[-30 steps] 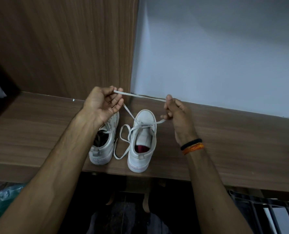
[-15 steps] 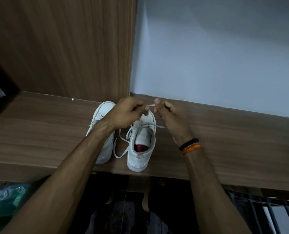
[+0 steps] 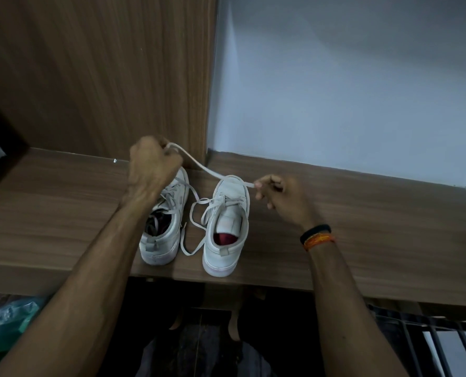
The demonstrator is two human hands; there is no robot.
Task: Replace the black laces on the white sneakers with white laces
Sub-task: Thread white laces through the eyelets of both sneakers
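- Half a second earlier the two hands had been bunched together over the toe of the right sneaker (image 3: 226,224); they were now drawn apart, and a length of white lace (image 3: 207,168) was stretched between them above the shoe.
- The lace was gripped in the curled fingers of the left hand (image 3: 152,167), raised over the left sneaker (image 3: 166,221), and its other end was pinched at the fingertips of the right hand (image 3: 280,197), just beside the right sneaker's toe.
- This was judged to be slack being pulled through an eyelet, so lacing of the right sneaker was under way but unfinished: loose loops still lay between the shoes.
- Both sneakers stood side by side on a wood-grain shelf (image 3: 362,227), toes to the wall.
- The lace appeared flat, limp and ribbon-like; the uppers looked smooth and matte, the soles thick and rounded.
- A dark lace seemed bundled inside the left sneaker, though this could not be told for certain.
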